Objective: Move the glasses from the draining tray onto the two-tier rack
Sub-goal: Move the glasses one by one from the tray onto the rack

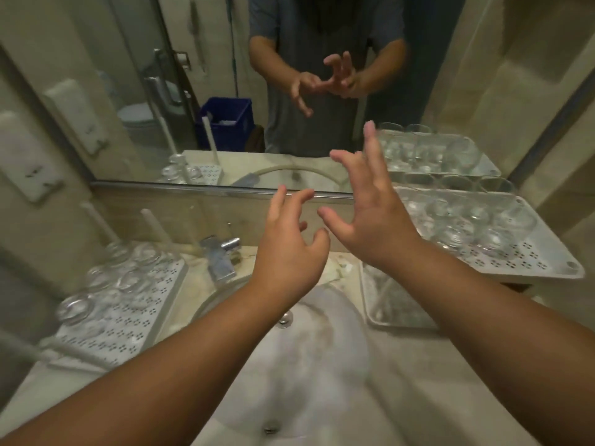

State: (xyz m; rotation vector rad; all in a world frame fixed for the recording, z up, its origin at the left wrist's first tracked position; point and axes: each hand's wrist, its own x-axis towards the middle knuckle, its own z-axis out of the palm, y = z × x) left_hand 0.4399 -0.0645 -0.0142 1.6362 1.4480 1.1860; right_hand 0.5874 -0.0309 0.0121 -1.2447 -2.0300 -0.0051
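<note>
Several clear glasses (122, 278) stand upside down on a white perforated draining tray (135, 329) left of the sink, with white posts rising at its corners. To the right is the two-tier rack: its upper perforated shelf (528, 259) holds several glasses (467, 223), and a lower tray (396, 304) sits beneath it. My left hand (289, 252) and my right hand (376, 220) are raised over the sink between the two, fingers spread and loosely bent. Neither hand holds or touches anything.
A white sink basin (322, 365) lies directly below my forearms, with a chrome tap (222, 255) at its back left. A large mirror (193, 91) covers the wall behind and reflects the person and both trays. A dispenser (25, 162) hangs on the left wall.
</note>
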